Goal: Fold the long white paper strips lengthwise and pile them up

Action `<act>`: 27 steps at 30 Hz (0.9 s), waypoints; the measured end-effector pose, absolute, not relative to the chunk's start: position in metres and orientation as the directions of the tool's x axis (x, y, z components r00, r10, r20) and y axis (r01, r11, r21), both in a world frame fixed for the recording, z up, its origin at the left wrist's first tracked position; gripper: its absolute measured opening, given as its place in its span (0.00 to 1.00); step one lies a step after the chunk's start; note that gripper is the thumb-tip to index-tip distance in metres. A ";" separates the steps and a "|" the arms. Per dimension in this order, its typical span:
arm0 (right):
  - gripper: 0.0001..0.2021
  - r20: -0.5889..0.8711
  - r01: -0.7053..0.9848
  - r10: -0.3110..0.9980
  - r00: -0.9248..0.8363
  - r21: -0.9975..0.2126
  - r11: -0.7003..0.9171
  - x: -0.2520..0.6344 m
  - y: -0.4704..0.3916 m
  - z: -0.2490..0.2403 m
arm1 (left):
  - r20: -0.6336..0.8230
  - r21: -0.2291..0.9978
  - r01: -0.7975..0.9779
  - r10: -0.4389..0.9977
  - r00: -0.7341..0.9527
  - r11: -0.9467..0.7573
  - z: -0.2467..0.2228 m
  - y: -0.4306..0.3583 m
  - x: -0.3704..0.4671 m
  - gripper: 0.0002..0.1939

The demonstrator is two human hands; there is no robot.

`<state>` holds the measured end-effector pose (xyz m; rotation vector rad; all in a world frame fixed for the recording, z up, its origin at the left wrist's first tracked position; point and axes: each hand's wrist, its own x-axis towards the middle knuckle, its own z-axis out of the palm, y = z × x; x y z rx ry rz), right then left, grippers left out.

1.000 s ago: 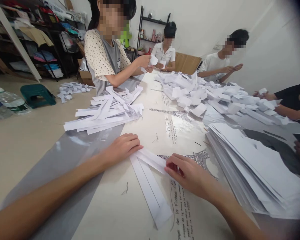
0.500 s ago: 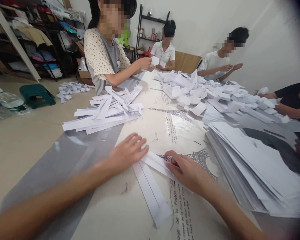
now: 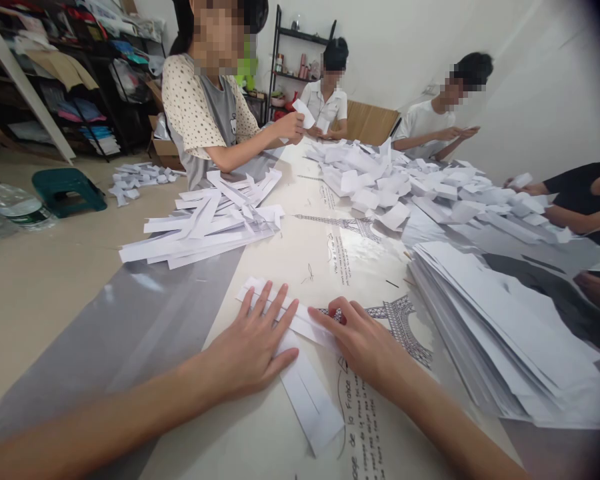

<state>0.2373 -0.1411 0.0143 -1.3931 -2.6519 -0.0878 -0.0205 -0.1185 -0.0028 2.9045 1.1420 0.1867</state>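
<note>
My left hand (image 3: 255, 340) lies flat with its fingers spread, pressing a folded white paper strip (image 3: 307, 327) against the printed tablecloth (image 3: 230, 427). At the strip's right end, my right hand (image 3: 367, 343) has its fingers curled in and grips the paper by its edge. The strip runs slantwise, its far left end showing past my left fingertips. Beneath it, a second folded paper strip (image 3: 313, 403) points toward me, partly covered by my left hand and the upper strip.
Long paper strips (image 3: 200, 230) are heaped at the left table edge. A stack of white sheets (image 3: 505, 333) stands at the right. Behind it spreads a big pile of folded papers (image 3: 395, 183). Several people sit or stand around the table. On the floor are a green stool (image 3: 69, 190) and bottles (image 3: 17, 203).
My left hand has come nearer and flattened, its fingers now spread over the upper strip. That strip has shifted left, and my right hand stays by its right end, slightly left of before.
</note>
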 end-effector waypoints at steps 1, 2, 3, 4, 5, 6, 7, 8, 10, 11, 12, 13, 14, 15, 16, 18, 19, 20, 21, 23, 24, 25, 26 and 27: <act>0.34 0.154 0.824 0.816 -0.557 -0.021 0.566 0.238 -0.140 0.014 | 0.098 0.077 0.681 0.685 0.722 -0.728 -0.002 -0.117 -0.021 0.37; 0.34 0.149 0.824 0.817 -0.556 -0.030 0.566 0.239 -0.139 0.013 | 0.090 0.095 0.683 0.690 0.718 -0.724 -0.001 -0.115 -0.022 0.37; 0.34 0.142 0.822 0.818 -0.558 -0.042 0.568 0.241 -0.138 0.012 | 0.082 0.112 0.686 0.695 0.715 -0.719 -0.001 -0.113 -0.022 0.38; 0.34 0.137 0.820 0.818 -0.559 -0.054 0.570 0.242 -0.138 0.011 | 0.074 0.129 0.691 0.702 0.709 -0.711 0.000 -0.111 -0.023 0.39; 0.34 0.132 0.819 0.818 -0.559 -0.065 0.570 0.243 -0.137 0.010 | 0.069 0.143 0.696 0.708 0.703 -0.704 0.001 -0.109 -0.023 0.40; 0.33 0.129 0.819 0.819 -0.559 -0.072 0.570 0.244 -0.136 0.009 | 0.066 0.156 0.701 0.716 0.695 -0.696 0.002 -0.108 -0.024 0.40; 0.33 0.126 0.819 0.821 -0.558 -0.077 0.568 0.245 -0.136 0.009 | 0.064 0.167 0.707 0.723 0.688 -0.687 0.002 -0.106 -0.024 0.40; 0.32 0.123 0.820 0.822 -0.556 -0.079 0.567 0.245 -0.135 0.009 | 0.063 0.177 0.710 0.728 0.682 -0.681 0.002 -0.104 -0.025 0.40; 0.29 0.116 0.825 0.827 -0.549 -0.082 0.559 0.244 -0.135 0.009 | 0.062 0.192 0.713 0.734 0.677 -0.674 0.002 -0.100 -0.025 0.40; 0.27 0.117 0.832 0.834 -0.539 -0.082 0.549 0.243 -0.134 0.009 | 0.062 0.199 0.716 0.737 0.673 -0.670 0.002 -0.097 -0.026 0.39; 0.26 0.119 0.842 0.844 -0.523 -0.080 0.533 0.242 -0.134 0.010 | 0.061 0.206 0.720 0.743 0.667 -0.663 0.002 -0.093 -0.026 0.39; 0.24 0.120 0.856 0.856 -0.502 -0.075 0.512 0.240 -0.134 0.010 | 0.063 0.212 0.726 0.751 0.658 -0.654 0.001 -0.090 -0.026 0.39; 0.21 0.117 0.872 0.871 -0.477 -0.067 0.486 0.237 -0.133 0.011 | 0.067 0.218 0.736 0.762 0.644 -0.641 0.001 -0.086 -0.027 0.37; 0.19 0.110 0.888 0.887 -0.449 -0.056 0.456 0.234 -0.133 0.011 | 0.074 0.227 0.747 0.776 0.626 -0.624 0.000 -0.082 -0.027 0.36; 0.16 0.101 0.903 0.901 -0.421 -0.046 0.427 0.231 -0.133 0.012 | 0.083 0.235 0.761 0.793 0.604 -0.604 -0.001 -0.078 -0.026 0.34; 0.13 0.075 0.925 0.924 -0.375 -0.039 0.379 0.224 -0.134 0.012 | 0.110 0.243 0.797 0.832 0.543 -0.553 -0.004 -0.073 -0.024 0.34; 0.12 0.062 0.933 0.933 -0.355 -0.044 0.358 0.221 -0.134 0.013 | 0.121 0.240 0.817 0.851 0.512 -0.525 -0.005 -0.071 -0.022 0.34; 0.12 0.049 0.939 0.940 -0.338 -0.053 0.341 0.219 -0.134 0.013 | 0.124 0.233 0.834 0.866 0.484 -0.499 -0.006 -0.070 -0.020 0.35; 0.12 0.037 0.943 0.945 -0.324 -0.064 0.326 0.217 -0.135 0.014 | 0.121 0.224 0.851 0.880 0.460 -0.476 -0.007 -0.070 -0.018 0.37; 0.11 0.015 0.950 0.954 -0.301 -0.084 0.301 0.215 -0.136 0.015 | 0.099 0.211 0.871 0.896 0.432 -0.443 -0.009 -0.069 -0.014 0.42; 0.11 0.006 0.952 0.956 -0.292 -0.092 0.291 0.214 -0.137 0.016 | 0.088 0.211 0.876 0.901 0.424 -0.433 -0.009 -0.069 -0.012 0.44; 0.12 -0.004 0.953 0.958 -0.287 -0.103 0.285 0.214 -0.139 0.016 | 0.081 0.215 0.880 0.906 0.416 -0.423 -0.010 -0.070 -0.011 0.46; 0.12 -0.014 0.952 0.958 -0.286 -0.116 0.283 0.213 -0.141 0.017 | 0.076 0.221 0.883 0.910 0.407 -0.413 -0.010 -0.069 -0.010 0.47; 0.13 -0.022 0.949 0.956 -0.292 -0.132 0.287 0.212 -0.143 0.017 | 0.072 0.228 0.886 0.915 0.398 -0.403 -0.011 -0.069 -0.010 0.48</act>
